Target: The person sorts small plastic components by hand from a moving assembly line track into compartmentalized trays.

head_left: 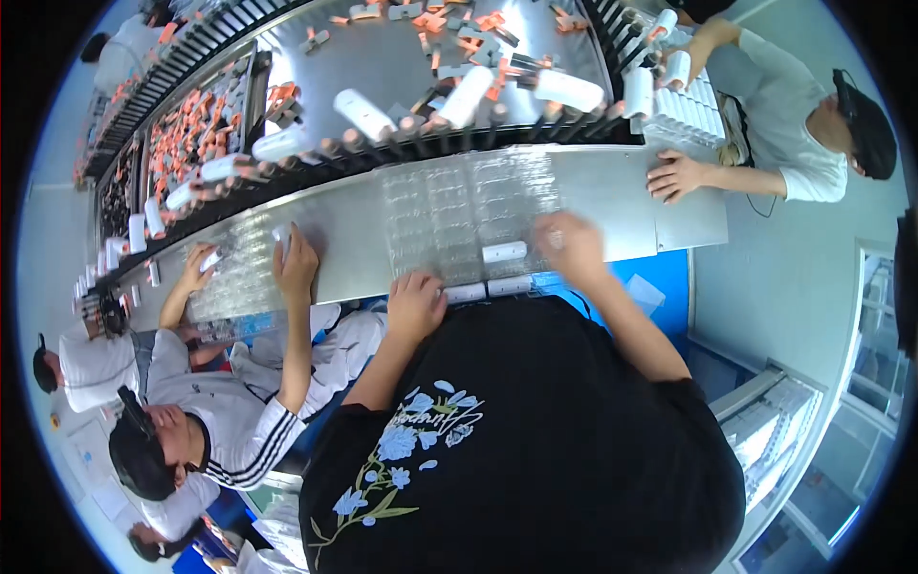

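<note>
In front of me a clear plastic tray point(430, 215) with rows of moulded pockets lies on the metal bench. White rounded, tube-like pieces sit at its near side: one piece point(504, 252) a little farther in, another piece point(509, 286) at the near edge, and a third piece point(465, 293) left of that. My left hand point(417, 304) rests at the tray's near left corner, fingers laid forward and slightly bent, with nothing seen in them. Over the tray's right edge is my right hand point(571, 249), smeared by motion; whether it holds anything is hidden.
Beyond the bench runs a line of pegs bearing white tubes point(363, 115). Behind it, orange and grey parts point(478, 43) lie scattered on a metal surface. A co-worker's hand point(677, 177) rests on the bench at right. At left, another co-worker's hand point(296, 260) is over a second clear tray point(239, 263).
</note>
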Demonstrator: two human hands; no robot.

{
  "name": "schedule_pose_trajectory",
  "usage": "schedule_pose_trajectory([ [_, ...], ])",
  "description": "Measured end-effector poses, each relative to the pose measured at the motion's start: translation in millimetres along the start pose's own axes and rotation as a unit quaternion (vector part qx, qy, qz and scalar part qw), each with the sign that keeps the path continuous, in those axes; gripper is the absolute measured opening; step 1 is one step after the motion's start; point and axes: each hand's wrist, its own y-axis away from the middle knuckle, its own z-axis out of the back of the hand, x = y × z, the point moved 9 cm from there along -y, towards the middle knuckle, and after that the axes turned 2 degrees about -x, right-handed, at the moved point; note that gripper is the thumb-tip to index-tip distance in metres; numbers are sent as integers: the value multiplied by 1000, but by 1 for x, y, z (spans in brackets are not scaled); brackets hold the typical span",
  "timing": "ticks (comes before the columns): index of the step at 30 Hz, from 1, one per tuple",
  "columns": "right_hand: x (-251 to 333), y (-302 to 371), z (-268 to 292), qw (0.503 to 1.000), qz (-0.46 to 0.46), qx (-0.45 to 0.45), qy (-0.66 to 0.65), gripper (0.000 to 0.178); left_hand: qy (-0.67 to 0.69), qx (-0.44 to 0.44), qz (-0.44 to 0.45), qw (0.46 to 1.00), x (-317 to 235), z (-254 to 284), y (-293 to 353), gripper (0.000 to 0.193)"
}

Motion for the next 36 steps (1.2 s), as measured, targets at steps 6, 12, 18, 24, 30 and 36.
schedule_pose_trajectory([
  [6, 8, 27, -100, 988, 15, 126, 84, 20, -37, 79, -13, 996, 16, 2, 29, 40],
  [12, 11, 32, -93, 977, 19, 171, 128, 35, -92, 63, -26, 993, 20, -3, 31, 42],
  [18, 0, 42, -3, 956, -226, 64, -175, 36, 198, -12, 49, 979, 14, 60, -5, 45],
  [24, -103, 83, 17, 713, -368, -234, -549, 38, 447, 69, -2, 892, -95, 46, -109, 54],
  [30, -122, 102, 71, 753, -335, -290, -485, 27, 437, 68, -140, 886, -206, 71, -249, 55],
  [36, -140, 160, 58, 696, -408, -342, -481, 32, 75, 125, -526, 838, -323, 52, -349, 45],
])
